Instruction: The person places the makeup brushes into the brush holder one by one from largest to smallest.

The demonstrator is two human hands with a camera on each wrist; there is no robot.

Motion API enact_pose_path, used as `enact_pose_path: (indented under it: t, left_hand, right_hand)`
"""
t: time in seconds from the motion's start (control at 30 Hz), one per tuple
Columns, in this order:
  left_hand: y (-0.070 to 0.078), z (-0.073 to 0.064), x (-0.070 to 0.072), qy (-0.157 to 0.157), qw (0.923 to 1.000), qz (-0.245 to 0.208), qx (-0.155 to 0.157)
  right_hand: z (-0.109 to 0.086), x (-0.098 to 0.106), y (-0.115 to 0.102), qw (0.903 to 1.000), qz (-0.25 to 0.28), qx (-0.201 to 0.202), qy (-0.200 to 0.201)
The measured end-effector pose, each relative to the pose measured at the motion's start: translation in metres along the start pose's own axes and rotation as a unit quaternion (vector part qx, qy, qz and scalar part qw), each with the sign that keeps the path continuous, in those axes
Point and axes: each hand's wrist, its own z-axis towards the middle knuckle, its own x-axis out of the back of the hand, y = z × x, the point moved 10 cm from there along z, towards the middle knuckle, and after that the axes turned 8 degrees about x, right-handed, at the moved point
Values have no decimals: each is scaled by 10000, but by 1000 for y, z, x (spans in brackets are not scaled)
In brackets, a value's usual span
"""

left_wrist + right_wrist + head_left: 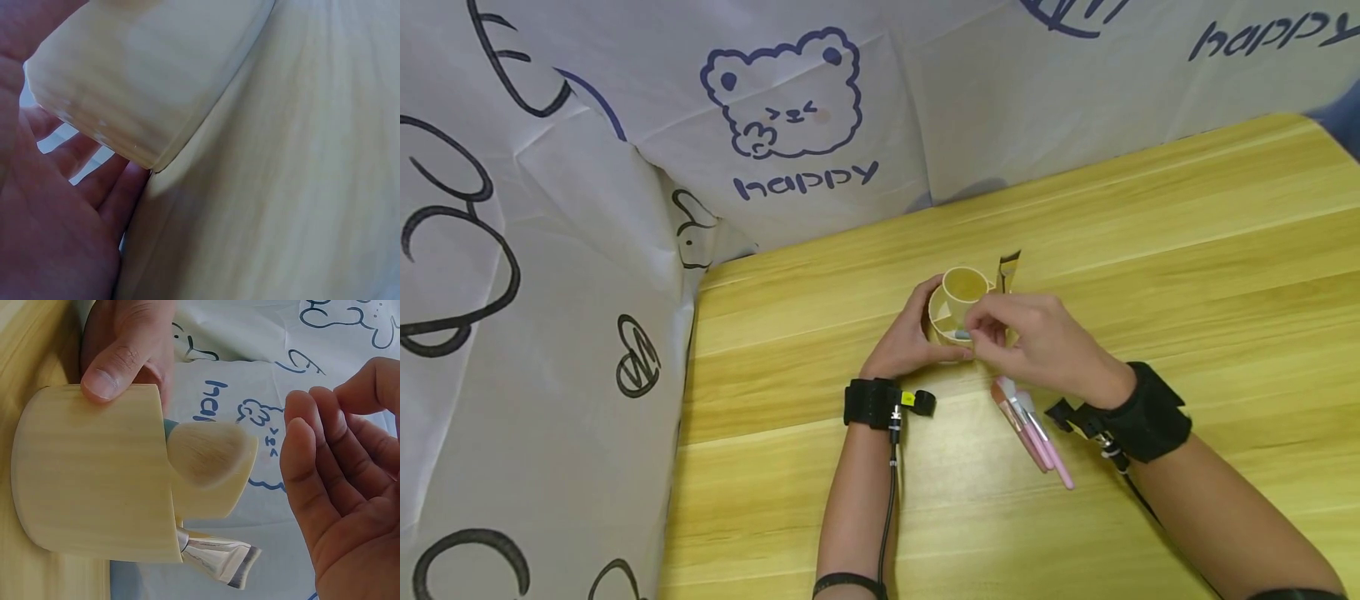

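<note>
My left hand (906, 337) is wrapped around the side of a cream round brush holder (936, 321), its thumb (103, 384) at the rim in the right wrist view. A taller cup section (966, 285) rises from the holder. A fluffy pale makeup brush (209, 453) with a teal ferrule sticks out of it, bristles up. Beside it leans a flat brush (219, 556) with a silvery ferrule and dark tip. My right hand (1033, 342) hovers over the holder; in the right wrist view its loosely bent fingers (297, 450) are apart from the bristles, with nothing seen in them.
Several makeup brushes (1033, 433) with pink handles lie on the wood-grain table (775, 417), just below the right hand. A white printed sheet (790, 108) hangs behind the table and along its left side. Cables run from both wrist straps.
</note>
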Motion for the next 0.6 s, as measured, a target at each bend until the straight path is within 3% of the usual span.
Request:
enact_pose_path:
  t: [0.17,0.43,0.6]
  left_hand:
    - [0,-1,0,1,10000,31,5]
    - [3,-5,-3,-403,9992,23,-64]
    - [2,-5,-1,-431,9989,110,-122]
  right_hand:
    - [-1,-3,0,9999,-23,-52,-138]
    - [0,-4,-2,9999,-27,0,-160]
    - [0,-4,-3,9999,-37,4,-117]
